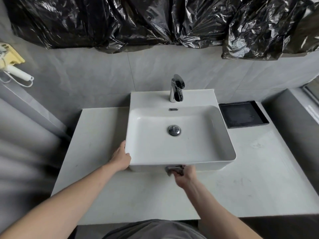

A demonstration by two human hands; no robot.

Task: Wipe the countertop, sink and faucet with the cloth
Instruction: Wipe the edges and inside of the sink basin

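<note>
Cloth [173,169], grey, soft and limp, is bunched in the right hand's fingers [183,171], pressed against the sink [181,163] front wall above the tabletop [155,195]. Bunching suits it. Left hand [120,157] rests flat on the sink corner, holding nothing.

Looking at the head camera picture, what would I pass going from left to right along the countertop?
Left hand against the sink's corner → grey cloth → right hand gripping it at the sink's front wall → black tray at the far right of the countertop.
</note>
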